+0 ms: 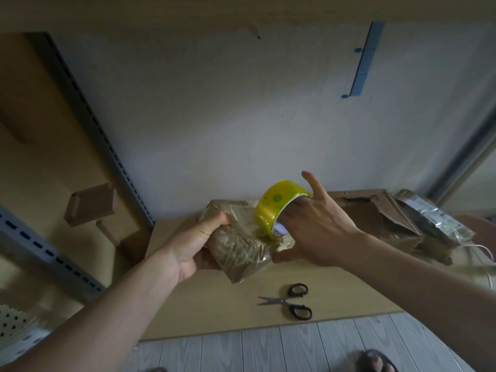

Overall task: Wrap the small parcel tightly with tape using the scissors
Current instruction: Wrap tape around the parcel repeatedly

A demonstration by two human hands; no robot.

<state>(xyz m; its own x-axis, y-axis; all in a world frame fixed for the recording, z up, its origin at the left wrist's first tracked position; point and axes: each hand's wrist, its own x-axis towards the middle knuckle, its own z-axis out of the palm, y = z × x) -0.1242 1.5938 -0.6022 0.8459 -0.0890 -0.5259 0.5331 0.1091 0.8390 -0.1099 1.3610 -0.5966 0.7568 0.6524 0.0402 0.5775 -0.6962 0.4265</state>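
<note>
Grip first: left hand clenched round the near end of the small parcel, thumb on top, holding it tilted and, as far as can be judged, just off the tabletop. Right hand grasping the yellow tape roll from inside, several fingers pushed through its core, index finger sticking out straight above, thumb reaching under the parcel's right edge. Roll pressed against the parcel's upper face, touching it.

Outward from there: glossy film already over much of the brown wrapping, so probably at least some tape laid down. No loose tape end in sight, and too blurred at the contact to tell whether a strip runs from roll to parcel. Likely mid-wrap, then, with more turns needed for a tight bind.

Scissors lying on the tabletop below the right hand, blades slightly parted, apart from both hands and untouched. Cutting and pressing down the end therefore not yet done.

Further right, opened cardboard boxes against the wall, no part in this.
</note>
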